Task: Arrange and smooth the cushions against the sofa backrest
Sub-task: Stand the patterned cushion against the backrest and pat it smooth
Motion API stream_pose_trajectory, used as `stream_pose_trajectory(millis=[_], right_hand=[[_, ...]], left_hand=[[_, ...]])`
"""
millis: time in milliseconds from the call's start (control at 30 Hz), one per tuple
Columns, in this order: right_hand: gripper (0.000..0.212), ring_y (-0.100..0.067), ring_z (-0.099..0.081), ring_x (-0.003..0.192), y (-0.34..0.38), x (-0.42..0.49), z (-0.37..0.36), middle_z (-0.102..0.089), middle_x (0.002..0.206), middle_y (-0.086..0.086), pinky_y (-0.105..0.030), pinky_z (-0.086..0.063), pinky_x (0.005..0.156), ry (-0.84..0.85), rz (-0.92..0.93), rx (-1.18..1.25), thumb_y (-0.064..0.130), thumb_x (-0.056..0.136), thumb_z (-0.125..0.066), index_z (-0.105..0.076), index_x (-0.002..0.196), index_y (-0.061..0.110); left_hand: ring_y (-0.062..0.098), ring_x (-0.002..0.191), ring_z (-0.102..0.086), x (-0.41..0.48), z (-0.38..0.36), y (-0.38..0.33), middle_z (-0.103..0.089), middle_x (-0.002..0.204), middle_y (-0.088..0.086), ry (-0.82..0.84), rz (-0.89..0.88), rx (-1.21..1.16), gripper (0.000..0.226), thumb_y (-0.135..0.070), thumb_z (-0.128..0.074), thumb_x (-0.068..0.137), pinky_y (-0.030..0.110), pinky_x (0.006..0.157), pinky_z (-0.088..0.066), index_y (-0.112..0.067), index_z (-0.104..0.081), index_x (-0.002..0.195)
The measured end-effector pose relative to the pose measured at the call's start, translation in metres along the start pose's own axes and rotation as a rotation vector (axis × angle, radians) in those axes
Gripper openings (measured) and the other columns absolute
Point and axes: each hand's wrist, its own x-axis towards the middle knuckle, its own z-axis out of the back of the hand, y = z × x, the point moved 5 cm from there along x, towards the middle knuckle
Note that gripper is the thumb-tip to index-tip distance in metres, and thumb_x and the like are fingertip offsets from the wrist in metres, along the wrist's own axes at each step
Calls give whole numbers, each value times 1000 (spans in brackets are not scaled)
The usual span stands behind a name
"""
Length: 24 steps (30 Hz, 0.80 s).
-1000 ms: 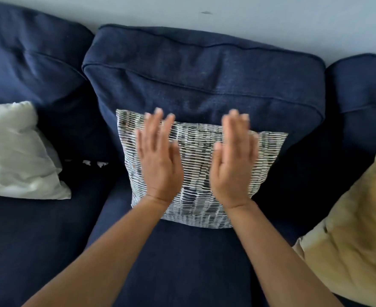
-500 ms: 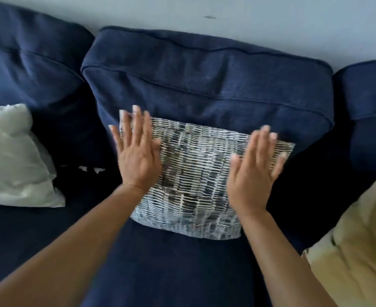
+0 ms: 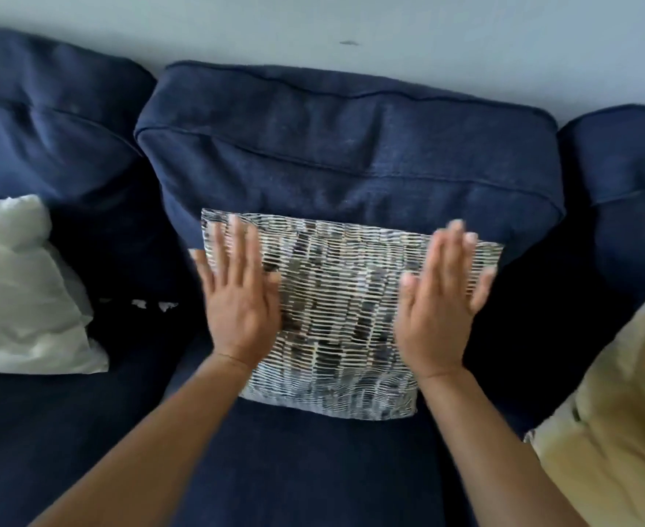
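A black-and-white patterned cushion (image 3: 336,310) leans against the navy middle back cushion (image 3: 351,154) of the sofa. My left hand (image 3: 239,298) lies flat on the patterned cushion's left side, fingers stretched upward and slightly apart. On its right side my right hand (image 3: 439,302) is flat too, fingertips near the cushion's top right corner. Both hands hold nothing. A white cushion (image 3: 20,290) rests at the left against the left backrest, and a yellow cushion (image 3: 617,420) sits at the right.
The navy seat (image 3: 305,469) spreads below the patterned cushion. A pale wall (image 3: 389,39) runs behind the sofa. A dark gap with small white specks (image 3: 150,304) lies between the left and middle sections.
Both hands slid outward from the cushion's centre to its left and right sides over the last second. The cushion's surface between them is now exposed.
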Motion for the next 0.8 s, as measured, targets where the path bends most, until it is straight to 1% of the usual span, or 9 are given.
stream_pose_trajectory(millis=[100,167,233,300,433,533,633,733,800], right_hand=[[59,-21,-7,153,59,-29,-19,-10,164,-6,-47,3,122,86,319,59,27,103,-34,-15,156,11],[63,-18,-6,153,56,-44,-40,-10,165,-3,-47,1,123,157,393,-2,24,101,-43,-15,157,14],[66,-17,-3,153,21,-44,-55,-9,166,-2,-47,3,122,223,339,-67,28,102,-46,-13,158,14],[66,-17,1,153,-18,-39,-55,-3,167,-2,-47,6,122,234,239,-106,34,103,-39,-8,158,15],[63,-26,-8,153,-45,-37,-21,-12,165,-12,-56,-4,120,54,-38,-94,38,104,-29,-14,157,6],[63,-27,-10,152,10,-39,-13,-12,164,-12,-51,1,121,20,123,-8,37,104,-30,-13,156,6],[61,-21,-5,153,57,-35,-35,-7,165,-6,-48,3,122,144,338,-28,33,104,-31,-13,157,11],[60,-17,3,153,23,-18,-52,-2,167,-2,-46,7,122,271,225,-71,31,105,-29,-6,158,15],[59,-16,5,153,-15,-15,-45,0,167,-1,-48,6,122,282,99,-90,33,105,-22,-5,158,15]], left_hand=[[30,155,0,-36,-23,-48,-6,167,9,98,-187,-76,56,-32,-20,108,55,124,2,-5,-17,157],[27,156,-1,-53,-45,-34,-8,168,6,175,-166,-28,56,-34,-17,108,57,124,-4,-9,-15,158],[24,156,-1,-57,-56,4,-12,167,7,222,-87,70,58,-37,-18,108,61,122,-9,-10,-15,159],[23,156,2,-52,-54,41,-10,168,7,236,-14,137,61,-40,-17,107,61,122,-5,-9,-13,159],[28,156,5,-38,-26,52,-5,168,12,104,84,75,64,-37,-25,106,56,124,5,-4,-12,159],[27,155,7,-36,-23,-3,-10,165,13,60,-91,-6,62,-37,-23,107,52,124,8,-3,-13,158],[23,155,8,-29,-45,-36,-9,166,10,149,-204,2,60,-39,-18,107,50,125,6,-7,-11,158],[22,156,5,-18,-59,-5,-8,169,7,260,-123,126,62,-43,-15,107,51,125,5,-12,-10,160],[24,156,3,-12,-54,29,-7,170,7,295,-42,188,64,-45,-14,106,55,124,2,-11,-9,161]])
